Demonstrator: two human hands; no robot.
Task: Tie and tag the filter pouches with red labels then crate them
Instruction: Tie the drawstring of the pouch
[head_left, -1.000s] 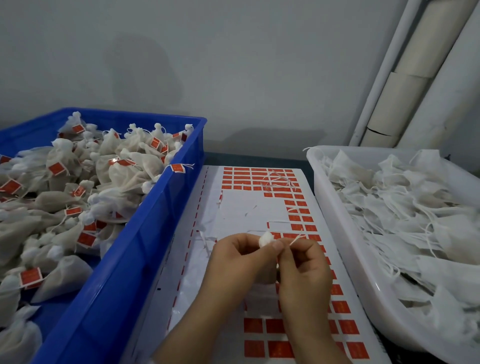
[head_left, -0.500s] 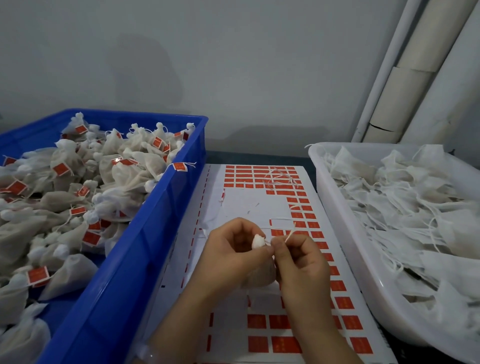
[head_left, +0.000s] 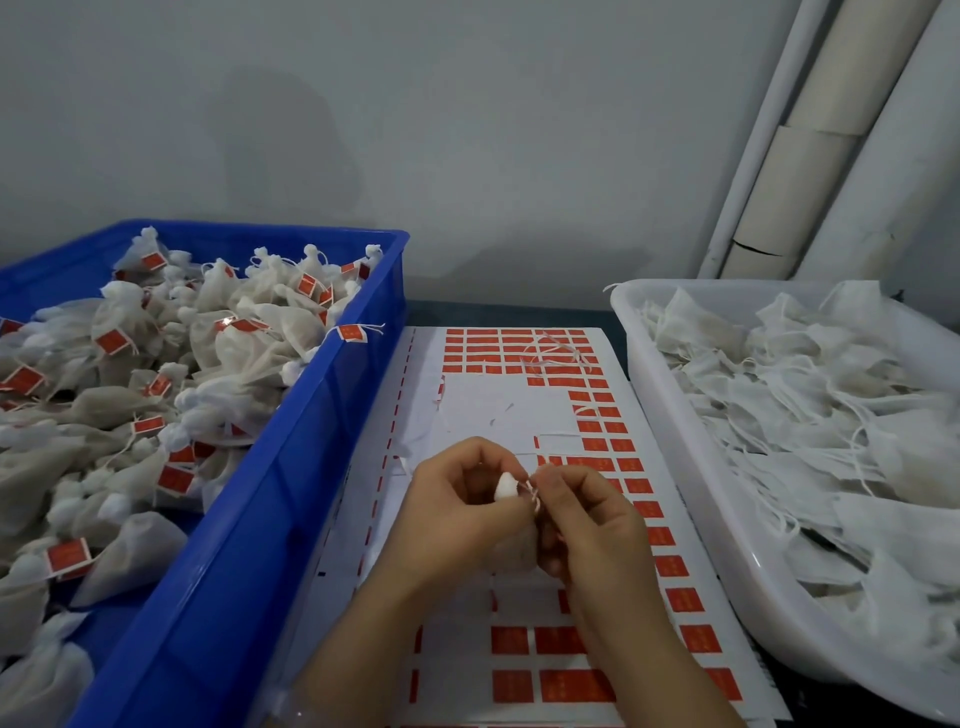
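My left hand (head_left: 460, 512) grips a small white filter pouch (head_left: 505, 487) by its gathered neck, over the label sheet. Only the puffed top of the pouch shows above my fingers. My right hand (head_left: 587, 525) pinches the thin drawstring (head_left: 531, 491) right beside that neck. Under both hands lies a white sheet of red labels (head_left: 597, 447), with many labels peeled off its middle. The blue crate (head_left: 270, 499) on the left is heaped with tied pouches bearing red tags.
A white tub (head_left: 691, 483) on the right holds a pile of flat, untied pouches with loose strings. Loose string scraps (head_left: 556, 356) lie on the far end of the sheet. A grey wall and pale pipes (head_left: 795, 156) stand behind.
Both hands stay together on the pouch over the sheet. My right fingers have shifted along the string next to the pouch neck. The camera view has moved slightly.
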